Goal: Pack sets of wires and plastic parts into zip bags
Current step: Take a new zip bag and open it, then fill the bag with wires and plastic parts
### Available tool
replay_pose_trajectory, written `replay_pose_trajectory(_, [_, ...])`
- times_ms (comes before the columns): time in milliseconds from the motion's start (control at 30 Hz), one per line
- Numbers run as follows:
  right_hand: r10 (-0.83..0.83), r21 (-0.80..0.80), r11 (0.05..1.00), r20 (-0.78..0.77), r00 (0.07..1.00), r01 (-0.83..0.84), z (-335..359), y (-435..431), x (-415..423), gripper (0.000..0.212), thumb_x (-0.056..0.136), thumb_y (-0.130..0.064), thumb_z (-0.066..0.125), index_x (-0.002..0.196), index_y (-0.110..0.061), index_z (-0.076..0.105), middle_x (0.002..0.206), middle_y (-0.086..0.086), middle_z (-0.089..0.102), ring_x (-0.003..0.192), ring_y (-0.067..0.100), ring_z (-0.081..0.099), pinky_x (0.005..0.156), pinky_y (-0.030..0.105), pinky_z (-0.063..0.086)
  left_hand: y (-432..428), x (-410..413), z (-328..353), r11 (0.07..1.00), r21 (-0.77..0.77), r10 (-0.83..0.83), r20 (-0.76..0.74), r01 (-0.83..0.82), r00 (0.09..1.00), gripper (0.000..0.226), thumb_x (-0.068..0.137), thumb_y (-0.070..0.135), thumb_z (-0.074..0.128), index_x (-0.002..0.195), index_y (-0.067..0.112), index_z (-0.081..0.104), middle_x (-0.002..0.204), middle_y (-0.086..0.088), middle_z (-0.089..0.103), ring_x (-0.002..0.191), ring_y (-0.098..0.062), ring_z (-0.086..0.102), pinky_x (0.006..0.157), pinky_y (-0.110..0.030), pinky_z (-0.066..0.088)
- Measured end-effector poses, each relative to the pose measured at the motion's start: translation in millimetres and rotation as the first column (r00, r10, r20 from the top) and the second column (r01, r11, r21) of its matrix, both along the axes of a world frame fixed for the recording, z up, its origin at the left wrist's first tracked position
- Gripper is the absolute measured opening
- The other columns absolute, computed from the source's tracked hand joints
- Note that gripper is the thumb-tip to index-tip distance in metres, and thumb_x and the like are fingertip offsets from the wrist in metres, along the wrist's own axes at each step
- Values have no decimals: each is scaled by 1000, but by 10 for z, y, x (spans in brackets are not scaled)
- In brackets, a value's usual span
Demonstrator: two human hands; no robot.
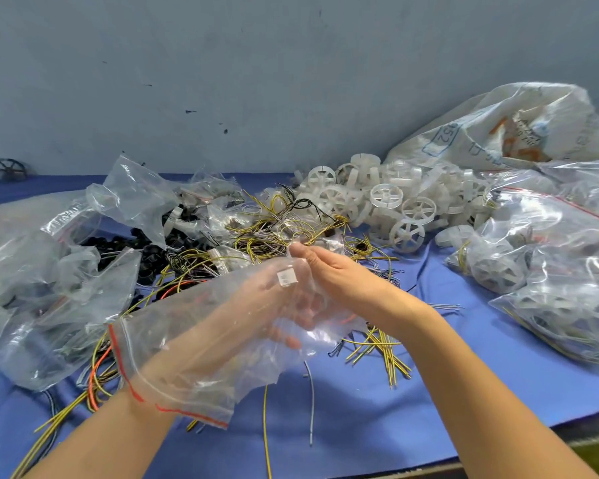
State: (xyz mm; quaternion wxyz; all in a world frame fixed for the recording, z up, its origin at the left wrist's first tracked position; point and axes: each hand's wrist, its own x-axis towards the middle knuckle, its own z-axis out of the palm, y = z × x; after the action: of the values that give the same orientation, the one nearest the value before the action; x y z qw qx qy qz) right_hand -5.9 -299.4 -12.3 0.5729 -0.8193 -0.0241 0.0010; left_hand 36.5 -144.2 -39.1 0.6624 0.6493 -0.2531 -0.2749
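The clear zip bag (pixel 201 340) is held up over the front middle of the blue surface (pixel 498 375). The left grip (pixel 277 305) is inside it, fingers loose. The right grip (pixel 336 274) pinches the bag's far end. Wires (pixel 384 350) lie below, and white wheels (pixel 395 205) sit by the back edge.

blue-covered surface (pixel 464 357), heap of white plastic wheels (pixel 384 198) at the back, messy tangle of yellow wires (pixel 284 233) mid-surface, black parts (pixel 146 250) just left of it, crumpled clear bags (pixel 49 288) far left, stuffed zip bags (pixel 550 271) on the right, big printed sack (pixel 498 133) behind those, loose wires (pixel 391 354) near the front
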Motion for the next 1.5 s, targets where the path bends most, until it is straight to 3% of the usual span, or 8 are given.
replay_pose_trajectory(167, [-180,-248,936,269,946,248,-174,13,110,16,96,-38,56,103,-34,69,63,-11,58,49,0,46,47,15,36,-75,15,-15,978,94,191,-18,-189,981,40,93,48,53,78,13,66,66,-3,67,54,-12,67,47,-34,58])
replay_pose_trajectory(333, [-347,-197,876,374,860,440,-184,-92,184,17,96,-26,58,99,-23,74,71,-15,63,64,-2,54,57,12,37,102,-21,-17,980,69,-177,-118,186,977,46,95,56,47,96,16,70,96,-11,71,82,-26,70,65,-34,59])
replay_pose_trajectory(500, [-589,-73,732,433,683,677,-97,-507,145,19,100,-25,53,103,-18,70,87,-4,68,84,15,60,72,29,43,389,92,-210,772,626,-194,66,111,979,37,97,38,54,110,5,66,111,-15,71,95,-27,68,81,-38,56])
replay_pose_trajectory(633, [-651,-167,674,328,685,720,-135,-722,82,16,99,-26,50,100,-24,66,84,-9,64,94,22,61,75,29,39,502,95,-73,899,371,-229,-53,232,972,34,93,38,61,114,12,67,109,-9,74,101,-23,70,80,-30,57])
replay_pose_trajectory(933, [-721,-670,308,298,625,675,-51,-967,-124,35,99,-23,37,124,-9,56,125,20,53,115,40,53,88,44,42,498,235,-14,967,138,218,-20,-213,976,26,103,23,45,110,10,66,97,-12,76,78,-22,73,60,-28,59])
replay_pose_trajectory(1233, [-46,-595,661,577,816,458,50,-100,-76,35,94,-5,52,120,-23,67,116,5,61,100,25,58,88,43,48,785,361,-33,816,241,331,549,-525,767,22,101,22,49,95,32,67,82,6,74,64,-9,67,55,-25,50])
replay_pose_trajectory(1333, [219,-772,560,488,845,301,-93,153,-61,54,85,5,57,121,-34,65,131,1,54,113,23,51,97,39,41,882,360,-55,777,285,272,651,-561,708,20,100,27,50,94,35,67,79,15,72,63,-10,66,59,-33,51])
replay_pose_trajectory(1500, [295,-879,432,347,891,199,-248,232,-13,47,84,-2,56,109,-40,65,142,-4,43,132,21,36,106,36,26,957,286,-66,760,392,128,691,-517,712,19,99,30,52,92,41,66,81,23,69,69,0,64,67,-32,53])
